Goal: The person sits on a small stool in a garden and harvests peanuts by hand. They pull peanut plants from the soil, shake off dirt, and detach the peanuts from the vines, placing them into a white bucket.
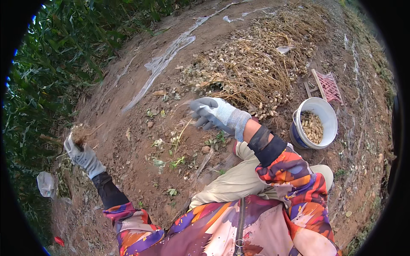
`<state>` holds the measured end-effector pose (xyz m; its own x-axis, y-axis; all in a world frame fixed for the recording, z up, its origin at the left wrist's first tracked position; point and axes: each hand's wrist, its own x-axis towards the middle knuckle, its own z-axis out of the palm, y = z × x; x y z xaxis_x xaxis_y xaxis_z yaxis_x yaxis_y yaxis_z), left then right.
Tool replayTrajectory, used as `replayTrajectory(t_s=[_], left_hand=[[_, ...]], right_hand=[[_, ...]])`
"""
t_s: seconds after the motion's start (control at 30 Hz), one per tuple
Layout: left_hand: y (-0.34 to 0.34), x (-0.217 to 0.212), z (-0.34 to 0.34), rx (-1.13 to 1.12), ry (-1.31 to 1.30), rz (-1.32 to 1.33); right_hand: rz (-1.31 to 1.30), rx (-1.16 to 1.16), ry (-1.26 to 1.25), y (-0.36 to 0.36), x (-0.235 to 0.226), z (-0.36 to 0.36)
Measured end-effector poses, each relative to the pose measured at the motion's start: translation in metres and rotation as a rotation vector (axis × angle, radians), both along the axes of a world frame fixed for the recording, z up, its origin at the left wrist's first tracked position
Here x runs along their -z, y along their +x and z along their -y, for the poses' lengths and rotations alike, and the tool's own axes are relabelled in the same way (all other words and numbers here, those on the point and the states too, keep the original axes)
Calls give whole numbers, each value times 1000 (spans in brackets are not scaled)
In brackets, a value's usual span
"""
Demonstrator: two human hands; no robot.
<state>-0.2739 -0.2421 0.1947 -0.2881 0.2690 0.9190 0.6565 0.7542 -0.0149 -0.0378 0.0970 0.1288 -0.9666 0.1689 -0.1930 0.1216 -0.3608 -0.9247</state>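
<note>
My left hand (84, 157), in a grey-white work glove, reaches far out to the left. Its fingers are closed around a clump of dry peanut roots (81, 135) with thin stems poking out. My right hand (218, 114), gloved the same way, hovers over bare soil in front of my knees. Its fingers are bent but apart, and nothing shows in them. Just beyond it lies a large heap of pulled peanut plants (252, 70), pods still attached at its near edge. To the right, a white bucket (329, 123) holds loose peanuts (312, 128).
A small folding stool (329, 86) with a red woven seat is behind the bucket. Strips of clear plastic film (171, 51) lie across the soil. Tall green corn plants (64, 55) line the left. A pale plastic bag (46, 184) rests near them.
</note>
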Motion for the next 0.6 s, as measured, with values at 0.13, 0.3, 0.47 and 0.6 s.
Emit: replayTrajectory(t_s=[0.13,0.3,0.47,0.6], left_hand=[[37,-7,-204,427,-177,-129],[206,21,-409,1156,-603,-215],[347,4,-468,1557,-708,98],[451,8,-481,2029,-674,-106]], right_hand=[[-16,76,-62,41,-35,-57],[-118,347,21,170,-56,-112],[130,717,167,292,-72,-109],[291,1708,397,450,-19,-57]])
